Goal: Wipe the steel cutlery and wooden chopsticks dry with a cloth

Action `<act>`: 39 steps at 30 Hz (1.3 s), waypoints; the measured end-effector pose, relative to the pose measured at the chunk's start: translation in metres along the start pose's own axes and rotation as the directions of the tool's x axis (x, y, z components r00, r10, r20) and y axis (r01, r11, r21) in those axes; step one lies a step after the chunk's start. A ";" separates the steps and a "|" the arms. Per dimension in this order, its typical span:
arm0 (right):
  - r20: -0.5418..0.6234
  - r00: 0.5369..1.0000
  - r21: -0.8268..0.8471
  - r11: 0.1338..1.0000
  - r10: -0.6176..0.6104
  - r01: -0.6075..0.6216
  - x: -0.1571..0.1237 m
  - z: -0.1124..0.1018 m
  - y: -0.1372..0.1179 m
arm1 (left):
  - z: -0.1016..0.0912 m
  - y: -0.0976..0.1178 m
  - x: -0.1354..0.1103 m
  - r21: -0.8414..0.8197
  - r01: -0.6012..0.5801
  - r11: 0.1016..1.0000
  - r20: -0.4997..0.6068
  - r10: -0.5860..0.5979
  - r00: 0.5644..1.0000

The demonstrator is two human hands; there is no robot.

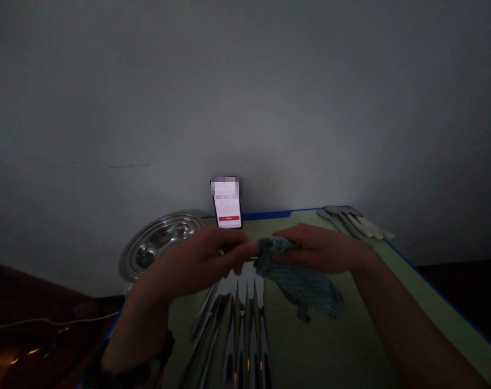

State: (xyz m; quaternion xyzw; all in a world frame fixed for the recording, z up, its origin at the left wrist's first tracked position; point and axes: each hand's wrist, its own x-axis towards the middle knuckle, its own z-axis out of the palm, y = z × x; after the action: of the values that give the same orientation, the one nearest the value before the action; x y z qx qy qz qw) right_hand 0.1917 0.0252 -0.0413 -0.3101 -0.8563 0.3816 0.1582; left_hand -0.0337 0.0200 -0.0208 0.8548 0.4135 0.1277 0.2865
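Note:
My left hand (223, 251) is closed in a pinch around a thin metal utensil (252, 258), only a short shiny bit of which shows between the hands. A blue-green checked cloth (306, 286) is gripped in my right hand (310, 246), bunched around the utensil's right end, its loose part hanging down to the right. What kind of utensil it is stays hidden by fingers and cloth. Below both hands, several knives (251, 335) lie side by side with their handles toward me. More cutlery (207, 332) lies slanted to their left.
Nested metal bowls (134, 246) stand at the table's back left. A lit phone (228, 208) leans on the wall behind. Several spoons, some with white handles (369, 224), lie at the back right. The green tabletop (310, 356) has blue edges. A pale cable (51, 320) runs at left.

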 end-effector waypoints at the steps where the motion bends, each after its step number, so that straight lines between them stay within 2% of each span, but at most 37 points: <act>1: -0.026 1.000 0.026 1.000 0.009 -0.008 -0.001 -0.001 0.000 | -0.001 0.000 0.001 -0.031 0.001 1.000 -0.074 -0.003 0.997; 3: -0.109 0.994 0.075 0.997 0.028 -0.020 -0.001 -0.002 0.000 | -0.001 0.000 0.005 -0.054 0.005 0.999 -0.227 -0.017 0.974; 5: -0.280 0.959 0.091 0.996 0.040 -0.015 0.000 0.001 -0.001 | 0.001 0.002 0.009 -0.054 0.010 0.999 -0.334 -0.027 0.942; 6: -0.389 0.921 0.086 0.996 0.041 -0.008 0.002 0.003 -0.001 | 0.003 0.003 0.011 -0.056 0.012 0.998 -0.381 -0.032 0.924; 8: -0.593 0.804 0.092 0.996 0.048 0.009 0.007 0.008 -0.001 | 0.008 0.007 0.015 -0.081 0.020 0.996 -0.482 -0.057 0.874; 10: -0.722 0.688 0.137 0.990 0.081 0.027 0.013 0.014 -0.001 | 0.012 0.011 0.018 -0.144 0.021 0.989 -0.565 -0.099 0.819; 11: -0.758 0.644 0.170 0.985 0.106 0.038 0.016 0.017 -0.001 | 0.013 0.012 0.019 -0.184 0.012 0.983 -0.589 -0.120 0.799; 13: -0.794 0.585 0.246 0.967 0.163 0.065 0.020 0.021 0.000 | 0.016 0.014 0.021 -0.281 -0.018 0.960 -0.615 -0.165 0.771; 15: -0.805 0.550 0.342 0.931 0.221 0.126 0.023 0.024 0.000 | 0.017 0.014 0.021 -0.358 -0.048 0.932 -0.635 -0.206 0.744; 17: -0.798 0.525 0.467 0.854 0.296 0.228 0.026 0.026 -0.001 | 0.017 0.014 0.022 -0.395 -0.082 0.915 -0.667 -0.225 0.710; 19: -0.764 0.521 0.588 0.745 0.382 0.316 0.029 0.028 -0.003 | 0.018 0.014 0.021 -0.406 -0.099 0.908 -0.688 -0.233 0.687; 21: -0.713 0.533 0.677 0.646 0.456 0.353 0.032 0.029 -0.006 | 0.018 0.016 0.020 -0.426 -0.102 0.899 -0.680 -0.244 0.692; 23: -0.682 0.537 0.720 0.585 0.497 0.374 0.034 0.030 -0.007 | 0.019 0.018 0.019 -0.425 -0.105 0.899 -0.670 -0.235 0.705; 26: -0.664 0.545 0.740 0.554 0.512 0.381 0.036 0.033 -0.006 | 0.020 0.023 0.017 -0.364 -0.114 0.924 -0.690 -0.185 0.700; 30: -0.671 0.554 0.727 0.584 0.493 0.361 0.038 0.037 -0.003 | 0.021 0.029 0.015 -0.236 -0.092 0.967 -0.761 -0.125 0.637; 31: -0.672 0.555 0.729 0.569 0.491 0.380 0.039 0.037 -0.002 | 0.021 0.030 0.015 -0.211 -0.092 0.973 -0.771 -0.108 0.628; 33: -0.667 0.553 0.745 0.460 0.499 0.484 0.041 0.038 -0.002 | 0.021 0.030 0.016 -0.175 -0.118 0.977 -0.777 -0.063 0.627; 36: -0.643 0.583 0.731 0.171 0.497 0.660 0.043 0.037 -0.002 | 0.023 0.029 0.019 -0.140 -0.177 0.974 -0.762 0.009 0.647; 37: -0.637 0.593 0.716 0.093 0.493 0.692 0.043 0.036 -0.002 | 0.023 0.028 0.020 -0.130 -0.187 0.974 -0.753 0.025 0.657; 39: -0.626 0.612 0.699 -0.001 0.484 0.715 0.044 0.035 -0.004 | 0.024 0.025 0.021 -0.118 -0.185 0.976 -0.733 0.040 0.679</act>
State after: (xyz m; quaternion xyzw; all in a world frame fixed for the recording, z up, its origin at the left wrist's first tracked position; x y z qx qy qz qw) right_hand 0.1395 0.0324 -0.0596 -0.1389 -0.1783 0.6648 0.7120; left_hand 0.0066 0.0150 -0.0251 0.7282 0.4261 0.5100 0.1677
